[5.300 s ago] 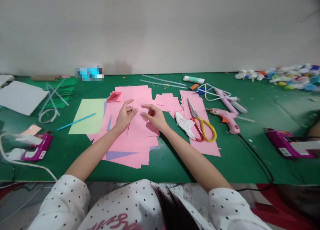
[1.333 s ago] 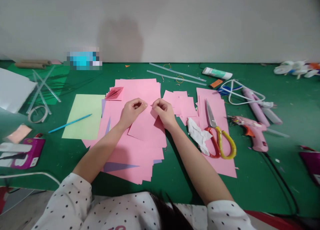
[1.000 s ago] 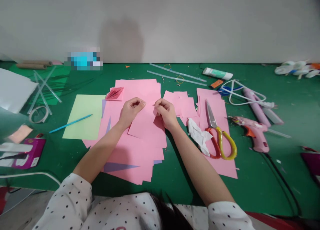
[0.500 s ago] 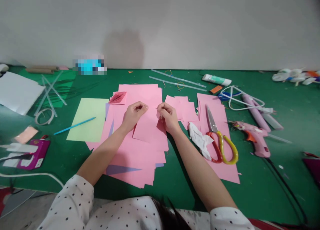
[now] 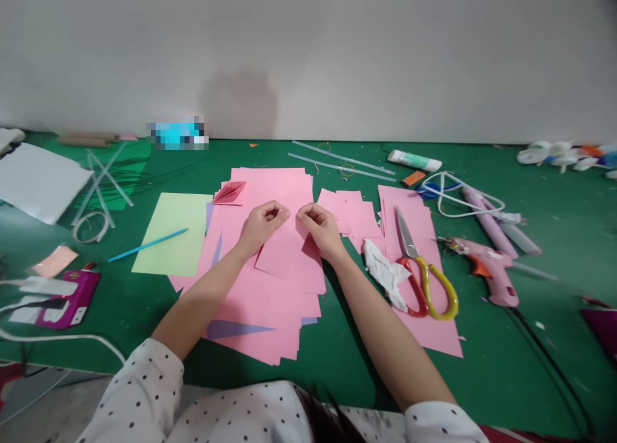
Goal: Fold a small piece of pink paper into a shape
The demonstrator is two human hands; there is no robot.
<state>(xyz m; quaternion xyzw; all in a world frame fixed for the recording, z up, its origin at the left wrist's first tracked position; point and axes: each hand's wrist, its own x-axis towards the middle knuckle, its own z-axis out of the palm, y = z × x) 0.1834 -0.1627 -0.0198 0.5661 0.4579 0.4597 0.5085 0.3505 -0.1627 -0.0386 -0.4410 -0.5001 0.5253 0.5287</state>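
Note:
Over the stack of pink paper (image 5: pixel 260 301), my left hand (image 5: pixel 264 224) and my right hand (image 5: pixel 321 227) face each other with a small gap between the fingertips. Both hands pinch a smaller pink paper sheet (image 5: pixel 284 256) near its upper side. Its lower left corner stands slightly off the stack and casts a thin shadow. The fingers hide the gripped edges, and pink on pink makes its outline hard to follow. A fan-folded pink paper piece (image 5: pixel 230 193) lies at the stack's upper left, beyond my left hand. Small pink paper squares (image 5: pixel 354 215) lie right of my right hand.
Scissors (image 5: pixel 409 244) and a crumpled white tissue (image 5: pixel 383 266) rest on pink strips at right, near a pink glue gun (image 5: pixel 486 266). A blue pencil (image 5: pixel 149 244) crosses a pale green sheet (image 5: pixel 168 263) at left. Clear glue sticks (image 5: pixel 342 166) lie at the back.
The fingertips of both hands have drawn slightly closer together, still pinching the paper. The whole view has shifted a little. Nothing else has visibly moved.

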